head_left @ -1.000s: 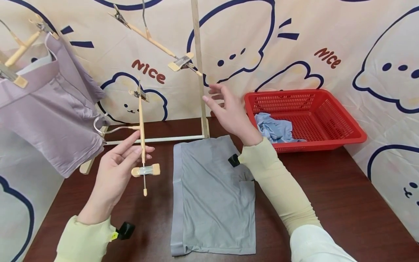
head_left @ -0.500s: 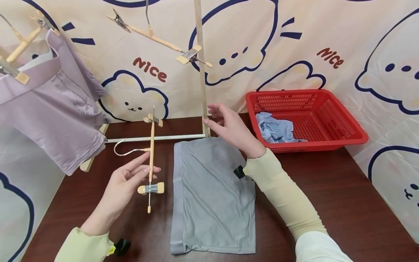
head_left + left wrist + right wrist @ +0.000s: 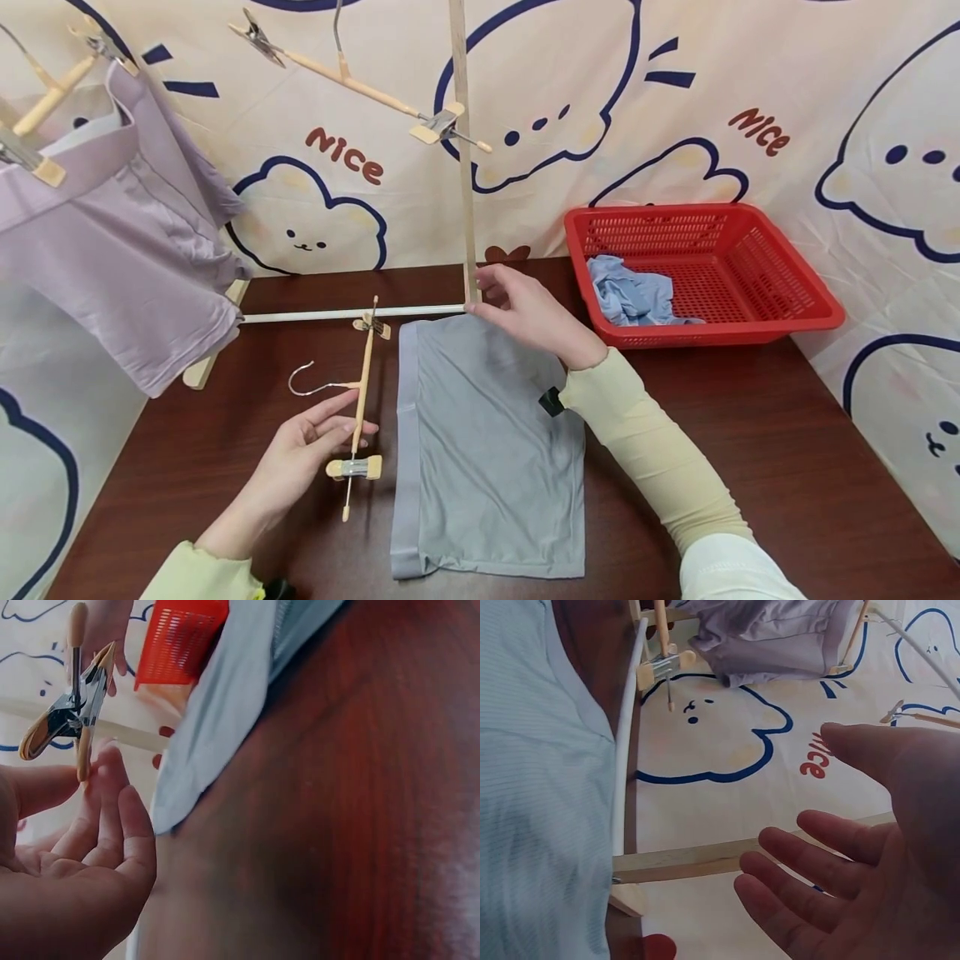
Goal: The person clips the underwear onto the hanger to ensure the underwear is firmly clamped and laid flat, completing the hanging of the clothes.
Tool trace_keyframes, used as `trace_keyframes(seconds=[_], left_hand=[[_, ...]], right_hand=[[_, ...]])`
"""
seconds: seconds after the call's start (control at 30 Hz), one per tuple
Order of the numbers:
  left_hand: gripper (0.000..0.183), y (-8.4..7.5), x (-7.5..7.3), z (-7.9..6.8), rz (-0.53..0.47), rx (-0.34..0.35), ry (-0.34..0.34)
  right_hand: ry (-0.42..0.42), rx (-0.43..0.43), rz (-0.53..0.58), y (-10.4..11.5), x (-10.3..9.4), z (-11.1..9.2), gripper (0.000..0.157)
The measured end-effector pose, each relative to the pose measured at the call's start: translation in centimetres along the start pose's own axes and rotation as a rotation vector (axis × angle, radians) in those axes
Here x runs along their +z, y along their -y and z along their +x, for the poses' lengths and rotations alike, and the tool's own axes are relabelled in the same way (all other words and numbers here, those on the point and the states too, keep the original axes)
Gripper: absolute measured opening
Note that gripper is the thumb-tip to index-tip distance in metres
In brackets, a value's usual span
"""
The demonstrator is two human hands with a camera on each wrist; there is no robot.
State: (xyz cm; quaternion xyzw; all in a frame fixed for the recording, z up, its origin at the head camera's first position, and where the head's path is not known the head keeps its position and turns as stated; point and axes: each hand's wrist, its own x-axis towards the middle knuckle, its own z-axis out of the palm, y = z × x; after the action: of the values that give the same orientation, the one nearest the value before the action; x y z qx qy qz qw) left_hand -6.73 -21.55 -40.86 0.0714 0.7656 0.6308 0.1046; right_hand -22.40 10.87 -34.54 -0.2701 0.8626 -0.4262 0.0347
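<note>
Left hand (image 3: 298,454) pinching hanger (image 3: 363,383); right hand (image 3: 532,315), fingers spread. Around grey garment (image 3: 495,475): rack post (image 3: 466,192) 12 o'clock, basket (image 3: 720,335) two, mauve shorts (image 3: 142,242) ten.

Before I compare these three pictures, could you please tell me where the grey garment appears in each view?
Head: the grey garment lies in the lower middle.
Left wrist: the grey garment slants down from the top edge, at upper middle.
Right wrist: the grey garment fills the left side.
Shared landmark: the wooden post, upright in the head view, partly covered at upper left in left wrist, crossing the lower part in right wrist.
</note>
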Motion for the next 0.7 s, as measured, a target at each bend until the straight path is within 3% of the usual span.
trace_keyframes(seconds=[0.5, 0.7], left_hand=[[0.053, 1.1, -0.8, -0.3, -0.005, -0.030, 0.101], [0.056, 1.1, -0.8, -0.4, 0.029, -0.090, 0.128]], right_hand=[[0.195, 0.034, -0.088, -1.4, 1.2, -0.4, 0.050], [0.244, 0.075, -0.086, -2.0, 1.6, -0.5, 0.051]])
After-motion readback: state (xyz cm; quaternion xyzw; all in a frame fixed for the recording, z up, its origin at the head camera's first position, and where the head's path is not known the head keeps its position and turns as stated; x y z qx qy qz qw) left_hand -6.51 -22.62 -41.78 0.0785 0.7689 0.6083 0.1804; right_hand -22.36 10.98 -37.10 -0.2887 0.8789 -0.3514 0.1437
